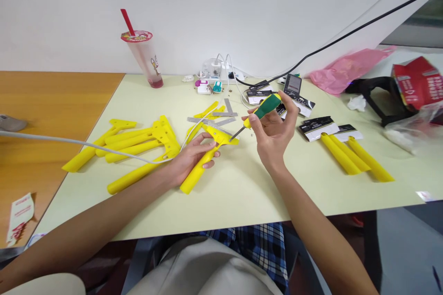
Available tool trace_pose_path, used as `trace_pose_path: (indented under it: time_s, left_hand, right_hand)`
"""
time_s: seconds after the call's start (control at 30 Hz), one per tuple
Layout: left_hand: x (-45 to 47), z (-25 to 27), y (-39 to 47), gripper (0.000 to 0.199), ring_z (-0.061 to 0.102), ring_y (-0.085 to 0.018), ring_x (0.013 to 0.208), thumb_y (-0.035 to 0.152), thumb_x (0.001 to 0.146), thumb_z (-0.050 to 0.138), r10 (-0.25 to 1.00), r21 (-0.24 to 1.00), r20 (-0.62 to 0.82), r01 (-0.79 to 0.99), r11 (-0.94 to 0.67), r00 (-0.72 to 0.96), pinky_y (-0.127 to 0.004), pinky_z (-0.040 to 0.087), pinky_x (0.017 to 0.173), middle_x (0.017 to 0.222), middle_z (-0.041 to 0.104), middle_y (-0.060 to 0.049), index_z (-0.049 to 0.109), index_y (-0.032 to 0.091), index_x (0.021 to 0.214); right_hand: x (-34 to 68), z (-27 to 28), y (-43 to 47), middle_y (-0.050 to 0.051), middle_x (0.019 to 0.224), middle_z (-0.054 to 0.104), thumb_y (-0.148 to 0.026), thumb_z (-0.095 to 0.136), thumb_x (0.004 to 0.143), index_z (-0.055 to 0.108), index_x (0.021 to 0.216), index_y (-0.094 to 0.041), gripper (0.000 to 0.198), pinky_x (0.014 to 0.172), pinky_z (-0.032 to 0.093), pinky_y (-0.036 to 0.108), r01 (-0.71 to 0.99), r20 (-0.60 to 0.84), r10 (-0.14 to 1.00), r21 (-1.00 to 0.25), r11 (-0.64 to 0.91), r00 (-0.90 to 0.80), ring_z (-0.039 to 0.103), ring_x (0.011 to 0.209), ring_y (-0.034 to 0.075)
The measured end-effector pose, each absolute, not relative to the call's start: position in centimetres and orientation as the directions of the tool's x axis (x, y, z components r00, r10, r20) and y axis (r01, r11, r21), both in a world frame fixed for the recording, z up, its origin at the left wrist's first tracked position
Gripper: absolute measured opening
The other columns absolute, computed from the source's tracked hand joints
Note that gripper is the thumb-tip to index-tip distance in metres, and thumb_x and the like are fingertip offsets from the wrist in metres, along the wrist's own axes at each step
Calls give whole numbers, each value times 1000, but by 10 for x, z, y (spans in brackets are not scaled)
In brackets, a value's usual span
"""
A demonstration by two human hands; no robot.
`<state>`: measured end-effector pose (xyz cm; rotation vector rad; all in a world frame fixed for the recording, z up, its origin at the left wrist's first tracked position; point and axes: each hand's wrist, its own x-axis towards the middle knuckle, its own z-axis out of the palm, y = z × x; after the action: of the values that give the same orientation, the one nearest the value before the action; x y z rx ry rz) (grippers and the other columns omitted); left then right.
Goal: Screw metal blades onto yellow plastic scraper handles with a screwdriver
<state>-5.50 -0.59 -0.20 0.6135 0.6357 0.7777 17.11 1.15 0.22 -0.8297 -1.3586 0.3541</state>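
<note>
1. The left hand (188,159) is closed around the handle of a yellow scraper (195,173) above the middle of the desk (242,198); this grip seems meant to steady its wide head.
2. The right hand (275,143) is clamped, thumb and fingers, on the green-and-yellow screwdriver (266,107), slanted so its tip meets the scraper head near the right corner; the slant probably keeps the knuckles clear.
3. Loose yellow handles (133,148) lie heaped at left and flat metal strips (226,113) just beyond the scraper, both apparently kept within easy reach.
4. Carded scrapers (341,154) lie at right, well apart from the loose parts, perhaps to avoid mixing.
5. Bare surface stretches from the scraper to the desk's front edge and rightward to the carded scrapers, leaving the right elbow room; at left, the white cable (86,142) runs to the left wrist and limits movement.
</note>
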Motion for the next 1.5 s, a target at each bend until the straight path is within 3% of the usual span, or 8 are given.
trace_pose_path:
  time_s: [0.3,0.57,0.7,0.8,0.97,1.17,1.37,1.5]
  left_hand:
    - [-53,-4,-4,40,68,-12,77,19,83,93,791,692,-293,-451,563,537,-15,39,43,107,67,-5,62,20,109]
    - [-52,-2,-4,38,67,-11,75,20,85,91,802,699,-318,-447,559,505,-14,40,42,108,69,-5,61,20,108]
    - [-51,2,-4,36,67,-10,75,19,85,91,801,699,-319,-445,560,507,-14,39,42,104,67,-4,61,20,106]
    - [-49,5,-4,38,67,-10,74,17,84,92,800,699,-333,-439,564,498,-14,39,41,101,65,-2,61,19,105]
    - [-48,7,-3,39,66,-10,74,19,83,93,809,711,-335,-434,553,482,-14,39,42,100,64,-1,61,20,104]
    - [-49,5,-4,38,66,-10,74,18,84,93,800,714,-329,-422,559,502,-14,39,43,100,65,-2,62,20,105]
    - [-49,6,-4,40,67,-10,74,18,81,94,806,702,-337,-440,560,487,-14,38,42,100,67,-2,61,21,104]
    - [-49,6,-5,38,67,-10,74,18,82,94,805,708,-342,-430,560,485,-14,38,42,101,66,-2,62,20,103]
  right_hand:
    - [169,-3,6,9,141,64,-55,85,93,44,157,-46,77,88,72,55,348,820,559,-562,751,118,79,97,28]
    - [165,2,-4,8,129,67,-49,74,102,41,158,-45,65,88,72,58,313,805,591,-573,758,42,79,106,31]
    - [173,-9,7,8,144,60,-48,89,91,46,158,-49,80,81,72,54,359,871,485,-479,801,81,78,98,29]
    - [178,-12,9,9,142,63,-50,92,87,43,161,-50,88,86,70,58,409,888,458,-433,803,40,77,103,32]
    - [173,-2,-2,10,137,68,-47,70,105,30,168,-47,74,96,69,61,342,810,583,-532,775,-59,76,118,34]
    - [174,-8,4,8,136,69,-54,88,90,43,161,-50,85,85,72,56,389,841,540,-505,770,22,80,98,32]
    - [171,1,-4,9,142,68,-53,71,105,35,168,-47,73,99,69,61,313,762,647,-607,730,-32,77,117,34]
    - [168,1,-2,7,149,63,-51,80,99,44,162,-50,73,93,71,54,288,809,587,-569,770,30,79,104,29]
